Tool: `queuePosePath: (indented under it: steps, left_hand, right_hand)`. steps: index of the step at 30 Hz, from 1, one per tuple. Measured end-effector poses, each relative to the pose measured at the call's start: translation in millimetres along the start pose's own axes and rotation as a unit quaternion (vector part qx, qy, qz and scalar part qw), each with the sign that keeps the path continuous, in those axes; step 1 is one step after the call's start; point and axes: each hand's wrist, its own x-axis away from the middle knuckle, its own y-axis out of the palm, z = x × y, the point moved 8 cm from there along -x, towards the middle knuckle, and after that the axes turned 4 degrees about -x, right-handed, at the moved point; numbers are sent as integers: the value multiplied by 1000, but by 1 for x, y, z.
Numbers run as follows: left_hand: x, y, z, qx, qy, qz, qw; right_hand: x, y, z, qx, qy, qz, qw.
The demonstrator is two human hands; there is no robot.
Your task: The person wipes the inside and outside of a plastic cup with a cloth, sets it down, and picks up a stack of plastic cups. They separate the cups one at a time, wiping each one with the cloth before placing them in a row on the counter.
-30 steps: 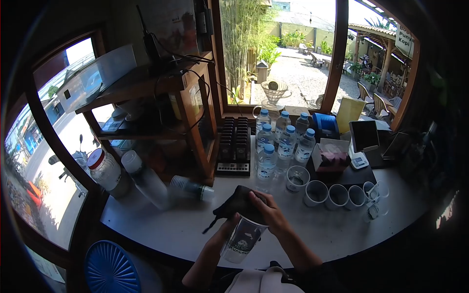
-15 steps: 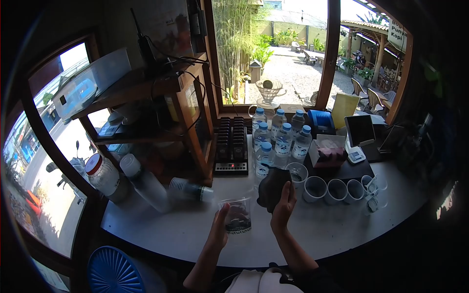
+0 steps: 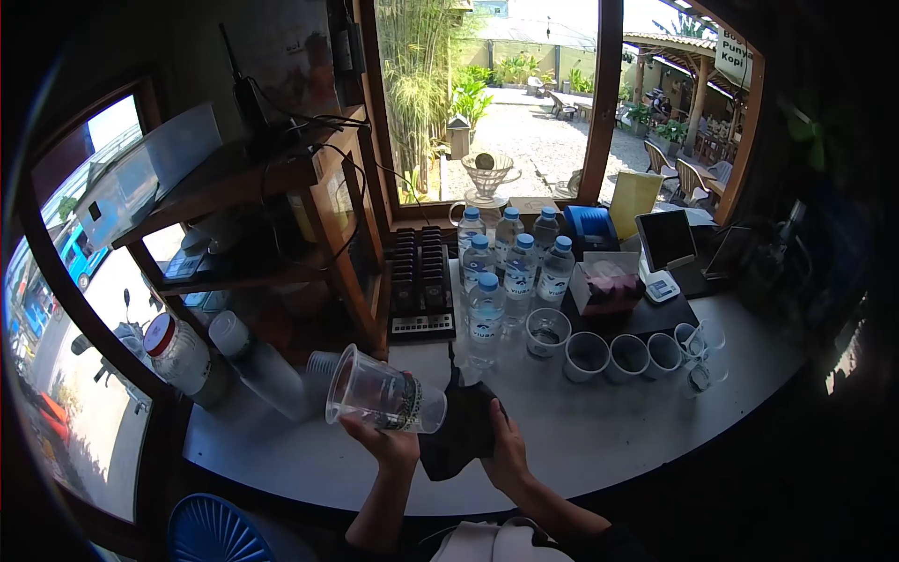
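My left hand (image 3: pixel 391 446) is closed around a clear plastic cup (image 3: pixel 373 393) with a printed band. The cup is tipped on its side, its wide mouth facing left and its base toward the cloth. In my right hand (image 3: pixel 508 455) is a black cloth (image 3: pixel 456 433), bunched up and hanging over the counter's front part. The cloth's left edge lies close to the cup's base and overlaps my left hand's side in this view. Behind the cup, another stack of plastic cups (image 3: pixel 322 362) lies partly hidden on the counter.
Water bottles (image 3: pixel 485 323) stand mid-counter, with several open plastic cups (image 3: pixel 586 357) in a row to their right. A tissue box (image 3: pixel 606 286) and a tablet stand (image 3: pixel 667 241) are behind. At left are a red-lidded jar (image 3: pixel 178 356) and a wooden shelf (image 3: pixel 323 201).
The cup has risen and moved left, turning from upright onto its side. The cloth has come down and left toward the cup. The whole view has shifted slightly.
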Motion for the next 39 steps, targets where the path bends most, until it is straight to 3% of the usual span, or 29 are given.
queuePosePath:
  steps: [3, 5, 6, 9, 11, 14, 15, 16, 18, 19, 20, 22, 24, 25, 28, 29, 30, 32, 35, 38, 39]
  left_hand:
    - [20, 28, 3, -127, 207, -215, 946]
    - [32, 38, -2, -170, 298, -367, 865]
    - [34, 41, 0, -171, 293, -373, 863]
    - [31, 51, 3, -161, 313, -365, 862]
    - [29, 41, 3, -339, 382, -250, 823]
    - [27, 26, -31, -195, 180, -219, 939]
    - [31, 47, -21, -148, 236, -274, 921]
    - [40, 63, -10, -99, 292, -325, 894]
    - [74, 78, -14, -91, 282, -459, 838]
    - [83, 81, -10, -117, 306, -475, 817]
    - [89, 86, -5, -142, 329, -490, 795]
    - [80, 87, -10, -161, 340, -467, 800]
    - [63, 92, -16, -139, 359, -370, 845]
    - [55, 95, -14, -216, 413, -303, 831]
    - [24, 67, -57, -245, 167, -133, 946]
    - [28, 71, -65, -248, 149, -145, 946]
    - [34, 75, -72, -253, 130, -157, 946]
    - [49, 89, -88, -252, 85, -195, 944]
    - [82, 125, -106, -224, 23, -240, 944]
    - [118, 159, -128, -184, -44, -280, 941]
    - [133, 178, -130, -165, -61, -285, 942]
  right_hand:
    - [10, 23, -14, -112, 130, -74, 982]
    - [11, 18, -20, -11, 115, -88, 989]
    - [13, 16, -23, 40, 107, -94, 989]
    - [14, -8, -33, 22, 78, -39, 996]
    - [15, -16, -46, 18, 15, 9, 1000]
    - [28, -19, -81, -38, -93, 111, 989]
    - [27, -25, -79, -43, -84, 129, 987]
    - [25, -24, -67, -43, -19, 111, 993]
    - [28, -22, -42, -43, 108, 73, 991]
    - [33, -21, -39, 38, 148, 69, 986]
    - [38, -23, -46, 112, 126, 96, 981]
    - [36, -36, -45, 63, 116, 108, 985]
    - [37, -43, -61, 46, 53, 99, 993]
    - [39, -44, -71, 39, 21, 94, 995]
    - [30, -77, -92, 211, -106, 63, 970]
    - [30, -79, -99, 271, -122, 44, 954]
    - [27, -89, -105, 428, -137, 52, 892]
    - [29, -97, -116, 621, -196, 77, 755]
    - [36, -110, -140, 569, -250, 2, 783]
    - [63, -106, -184, 384, -304, -26, 872]
    - [75, -99, -203, 421, -346, -38, 838]
